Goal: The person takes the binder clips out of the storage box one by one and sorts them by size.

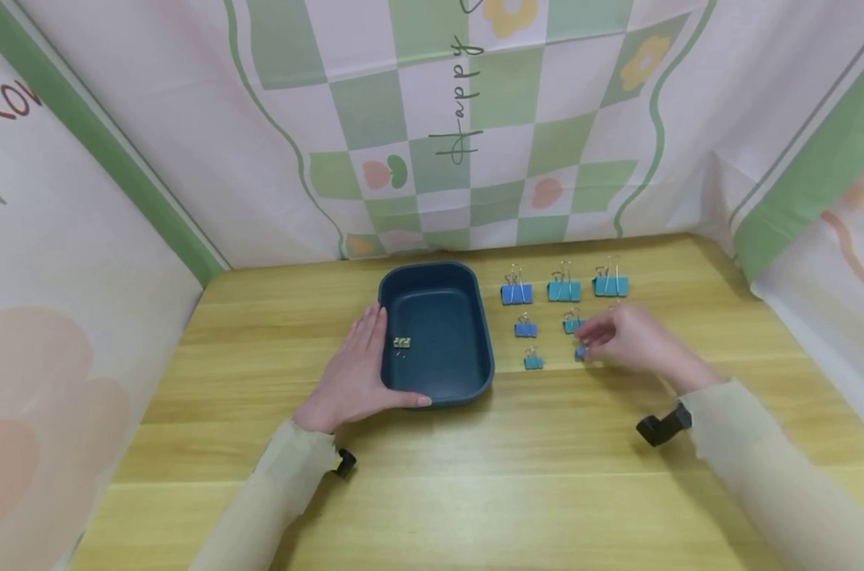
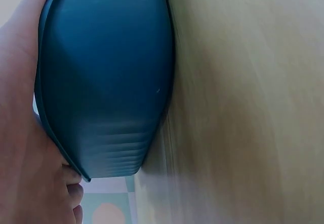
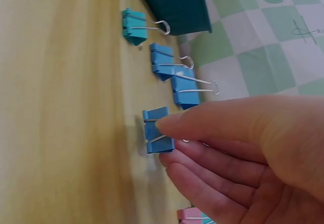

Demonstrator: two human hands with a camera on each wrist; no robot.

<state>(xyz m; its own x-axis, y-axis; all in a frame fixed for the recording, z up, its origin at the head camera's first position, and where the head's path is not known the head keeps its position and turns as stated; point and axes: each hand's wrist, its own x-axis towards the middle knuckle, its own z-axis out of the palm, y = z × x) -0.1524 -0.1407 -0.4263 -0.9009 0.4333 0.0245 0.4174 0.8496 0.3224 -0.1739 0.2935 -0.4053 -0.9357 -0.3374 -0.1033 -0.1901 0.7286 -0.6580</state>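
Observation:
A dark blue tray (image 1: 439, 349) stands on the table. My left hand (image 1: 353, 365) rests against it, straight fingers along its left rim and thumb on the near rim. Inside, by the left wall, lies a small yellowish binder clip (image 1: 401, 343). To the right of the tray, my right hand (image 1: 627, 341) pinches a small blue binder clip (image 3: 158, 130) between thumb and fingers, at or just above the tabletop. Close beyond those fingers is a teal binder clip (image 1: 573, 325), partly covered in the head view.
Large clips form the back row: a blue clip (image 1: 516, 294), a teal clip (image 1: 563, 291) and another teal clip (image 1: 610, 286). Nearer are a blue clip (image 1: 525, 330) and a small teal clip (image 1: 534, 362). A pink clip (image 3: 188, 214) shows below the right hand. A patterned curtain (image 1: 432, 119) hangs behind.

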